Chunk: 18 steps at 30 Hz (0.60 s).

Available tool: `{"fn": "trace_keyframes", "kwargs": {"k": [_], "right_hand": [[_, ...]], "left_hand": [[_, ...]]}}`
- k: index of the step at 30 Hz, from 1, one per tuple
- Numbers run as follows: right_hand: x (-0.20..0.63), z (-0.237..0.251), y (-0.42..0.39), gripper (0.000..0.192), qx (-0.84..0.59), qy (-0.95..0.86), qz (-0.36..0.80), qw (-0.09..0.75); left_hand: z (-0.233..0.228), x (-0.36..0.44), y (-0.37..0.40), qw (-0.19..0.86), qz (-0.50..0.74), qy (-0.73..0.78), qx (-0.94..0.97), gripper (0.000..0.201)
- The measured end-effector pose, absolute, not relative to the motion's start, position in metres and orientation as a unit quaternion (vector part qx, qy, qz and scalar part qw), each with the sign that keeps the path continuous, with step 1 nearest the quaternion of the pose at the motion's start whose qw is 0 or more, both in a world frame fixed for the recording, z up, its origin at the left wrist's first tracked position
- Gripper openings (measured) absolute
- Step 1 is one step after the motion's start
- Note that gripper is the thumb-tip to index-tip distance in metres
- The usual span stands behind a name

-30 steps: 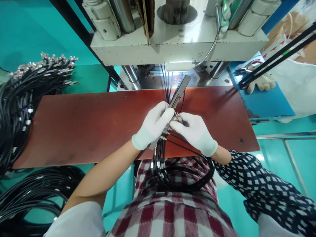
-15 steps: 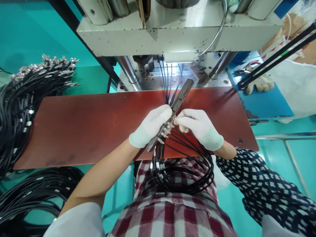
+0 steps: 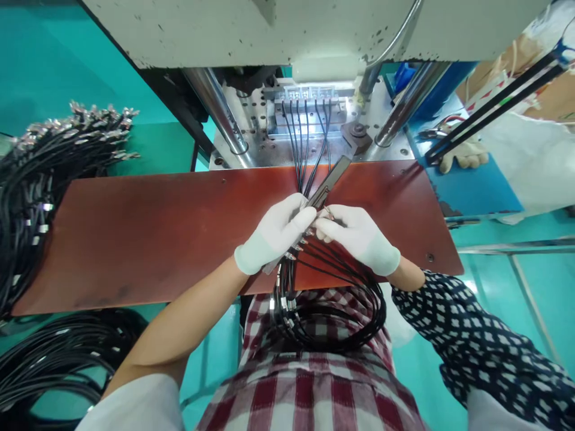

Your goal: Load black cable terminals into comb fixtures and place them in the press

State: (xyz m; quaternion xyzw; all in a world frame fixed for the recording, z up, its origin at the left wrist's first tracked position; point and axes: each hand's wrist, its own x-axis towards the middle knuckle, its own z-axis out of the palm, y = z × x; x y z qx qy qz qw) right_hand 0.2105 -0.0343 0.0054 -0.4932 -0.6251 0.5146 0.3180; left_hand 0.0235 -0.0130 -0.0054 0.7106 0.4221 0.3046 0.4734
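My gloved left hand (image 3: pixel 281 230) is closed around a long grey metal bar (image 3: pixel 331 179), a fixture that slants up to the right. Several black cables (image 3: pixel 330 263) with metal ends sit along its lower part and loop down over my lap. Against the bar's right side, my gloved right hand (image 3: pixel 353 233) pinches the metal end of one cable; the fingers partly hide it. Beyond my hands, several black cables (image 3: pixel 306 143) run into a metal mould (image 3: pixel 309 117) on the machine bed.
Above the mould hangs a press's pale upper block (image 3: pixel 269 36), between steel posts (image 3: pixel 220 114). A brown board (image 3: pixel 157 233) spans in front of me. Cable bundles (image 3: pixel 27 203) lie at left. A glove (image 3: pixel 465 155) and pliers rest on a blue surface (image 3: pixel 485 191) at right.
The press's upper block sits higher in view, and the mould with its cable ends now shows. My left thumb has moved along the bar, nearer my right fingers.
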Motion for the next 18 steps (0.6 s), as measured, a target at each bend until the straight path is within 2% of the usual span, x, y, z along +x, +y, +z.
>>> {"fn": "trace_keyframes", "kwargs": {"k": [5, 11, 18], "right_hand": [[0.235, 0.000, -0.040, 0.028, -0.452, -0.588, 0.577, 0.342], [0.235, 0.004, -0.046, 0.020, -0.484, -0.531, 0.574, 0.392], [0.216, 0.016, -0.044, 0.022, -0.553, -0.528, 0.502, 0.404]], "left_hand": [[0.002, 0.020, -0.014, 0.597, 0.314, 0.390, 0.626, 0.036], [0.000, 0.017, -0.014, 0.628, 0.309, 0.374, 0.608, 0.036], [-0.001, 0.018, -0.013, 0.635, 0.302, 0.372, 0.606, 0.035]]}}
